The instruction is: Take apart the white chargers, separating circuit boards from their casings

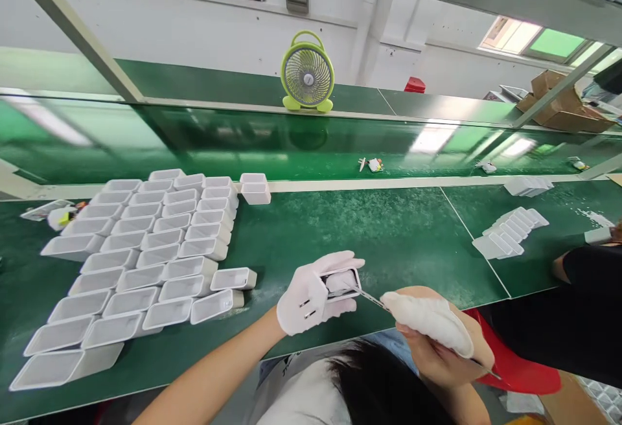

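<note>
My left hand (315, 292), in a white glove, is closed around a small white plastic housing (343, 280) with two metal plug prongs showing at its lower side. My right hand (437, 337) has a white cloth wrapped over the fingers and grips metal tweezers (372, 298). The tweezer tip reaches into the open end of the housing. Both hands hover over the near edge of the green workbench (369, 230).
Rows of empty white housings (140, 250) lie at the left of the bench. A green conveyor belt (291, 146) runs behind, with a green desk fan (308, 75) beyond. More housings (510, 230) lie at the right, near another person's arm (564, 266).
</note>
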Demonstrator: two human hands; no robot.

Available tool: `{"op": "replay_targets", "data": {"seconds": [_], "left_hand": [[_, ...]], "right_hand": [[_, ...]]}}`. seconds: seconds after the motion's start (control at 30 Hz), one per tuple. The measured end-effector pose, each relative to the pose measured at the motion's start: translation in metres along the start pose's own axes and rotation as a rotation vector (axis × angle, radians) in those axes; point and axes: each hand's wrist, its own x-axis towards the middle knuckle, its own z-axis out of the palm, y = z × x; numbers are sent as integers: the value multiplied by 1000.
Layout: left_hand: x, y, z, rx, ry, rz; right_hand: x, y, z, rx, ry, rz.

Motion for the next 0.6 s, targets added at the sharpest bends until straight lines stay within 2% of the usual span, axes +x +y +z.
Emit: {"op": "replay_targets", "data": {"seconds": [0.33, 0.43, 0.6], "left_hand": [[2, 3, 1, 29, 0, 61], [2, 6, 2, 45, -3, 40], [2, 3, 1, 80, 9, 39]], "right_hand": [[-5, 4, 7, -162, 89, -142], [-7, 6, 6, -178, 57, -194], [0, 2, 3, -154, -58, -174]]}}
